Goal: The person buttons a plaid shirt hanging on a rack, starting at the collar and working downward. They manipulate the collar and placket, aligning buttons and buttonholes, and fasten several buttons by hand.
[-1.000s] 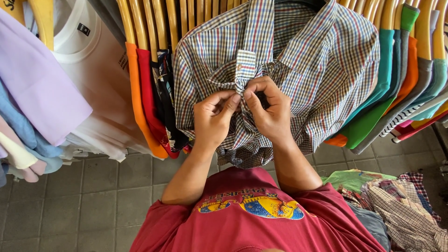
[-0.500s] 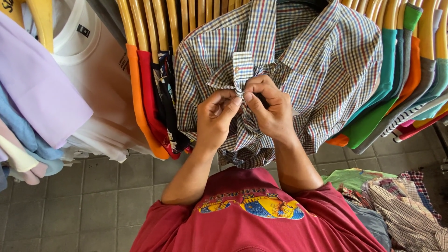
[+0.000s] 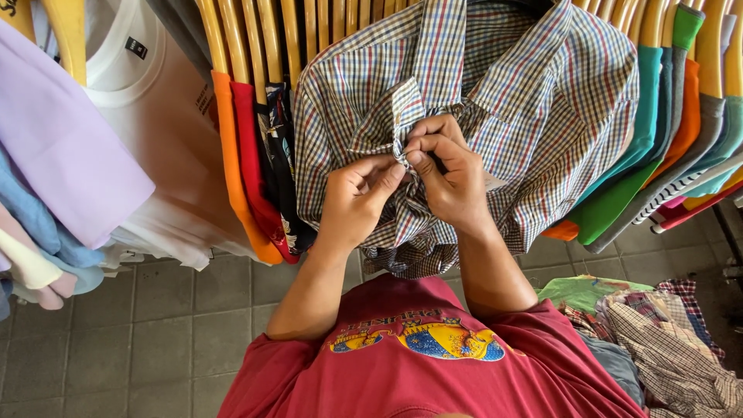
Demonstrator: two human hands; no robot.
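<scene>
Grey square floor tiles (image 3: 155, 310) run along the bottom of the view, and above them hangs a packed row of garments on pale wooden hangers (image 3: 255, 39). Front and centre is the checked button-up shirt in white, blue and red (image 3: 542, 116), hanging on the rack between an orange tee (image 3: 232, 170) on one side and a teal green top (image 3: 631, 155) on the other. Both hands are at the shirt's front placket, right in the middle of the chest. The left hand (image 3: 352, 205) has its fingers curled in, thumb and forefinger pinched tight on the edge of the fabric. The right hand (image 3: 449, 174) meets it from the other side, fingers bent and closed on the same strip of cloth, fingertips touching those of the left. Whether a button sits between them, I cannot tell; the fingers cover the spot. Cloth bunches up below the hands. Over on the far side hang a white sleeveless top (image 3: 147, 116) and a lilac garment (image 3: 62, 155). Down at the lower corner lies a heap of plaid shirts (image 3: 665, 340), with a light green piece (image 3: 588, 290) just beside it. Nearest the camera, the person's dark red printed T-shirt (image 3: 418, 371) fills the bottom edge.
</scene>
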